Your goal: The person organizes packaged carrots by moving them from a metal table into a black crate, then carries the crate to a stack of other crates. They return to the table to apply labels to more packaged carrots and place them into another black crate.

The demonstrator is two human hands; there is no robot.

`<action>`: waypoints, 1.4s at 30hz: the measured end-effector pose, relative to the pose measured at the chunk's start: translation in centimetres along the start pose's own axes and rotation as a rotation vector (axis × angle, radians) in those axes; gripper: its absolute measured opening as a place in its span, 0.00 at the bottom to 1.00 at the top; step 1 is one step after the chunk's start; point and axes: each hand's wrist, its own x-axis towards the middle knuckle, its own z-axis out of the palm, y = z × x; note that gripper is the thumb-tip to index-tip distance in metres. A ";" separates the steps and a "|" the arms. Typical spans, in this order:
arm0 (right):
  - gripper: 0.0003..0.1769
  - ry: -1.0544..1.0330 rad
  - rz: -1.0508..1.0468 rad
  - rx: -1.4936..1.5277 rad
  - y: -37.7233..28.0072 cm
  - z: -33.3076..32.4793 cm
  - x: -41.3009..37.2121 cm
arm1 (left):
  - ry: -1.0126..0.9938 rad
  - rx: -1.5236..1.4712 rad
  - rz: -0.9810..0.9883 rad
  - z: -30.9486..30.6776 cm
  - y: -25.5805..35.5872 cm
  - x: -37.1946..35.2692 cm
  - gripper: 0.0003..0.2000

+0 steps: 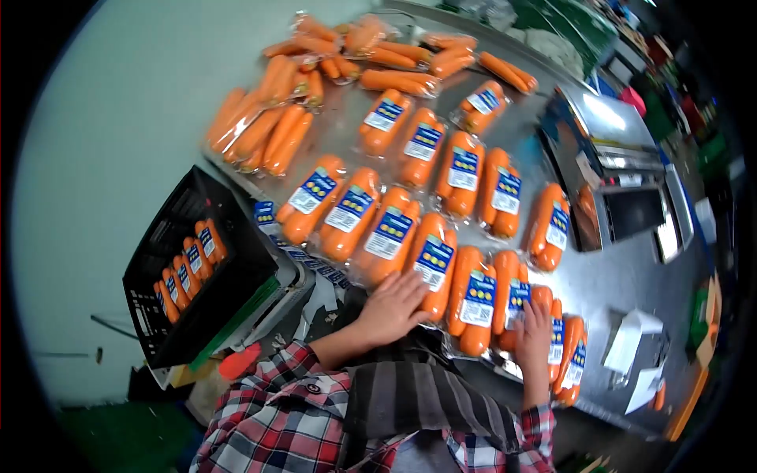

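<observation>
Carrot packs with blue and white labels lie in rows on the metal table. My left hand (393, 309) rests with its fingers spread on the lower edge of a labelled pack (432, 260) in the front row. My right hand (534, 335) touches another labelled pack (512, 296) further right, its fingers apart and partly over the label. Between my hands lies one more labelled pack (473, 296). Behind the front row sits a second row, including a pack (460, 169) with its label facing up.
Bagged carrots without visible labels (268, 130) are heaped at the table's far left. A black crate (225, 296) with labelled packs stands at the left. A metal machine (623, 169) stands at the right, near white paper pieces (631, 343) on the metal table (595, 288).
</observation>
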 end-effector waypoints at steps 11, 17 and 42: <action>0.28 0.072 -0.341 0.309 -25.2 5.0 11.7 | 0.079 -0.295 0.063 -11.4 -10.2 -1.7 0.12; 0.25 0.005 -0.181 0.311 -29.6 3.8 12.7 | 0.064 0.032 0.029 -12.2 -19.6 3.2 0.22; 0.30 -0.248 0.894 0.158 -16.4 -2.5 1.8 | -0.141 -1.135 -0.805 -12.3 -27.2 4.0 0.18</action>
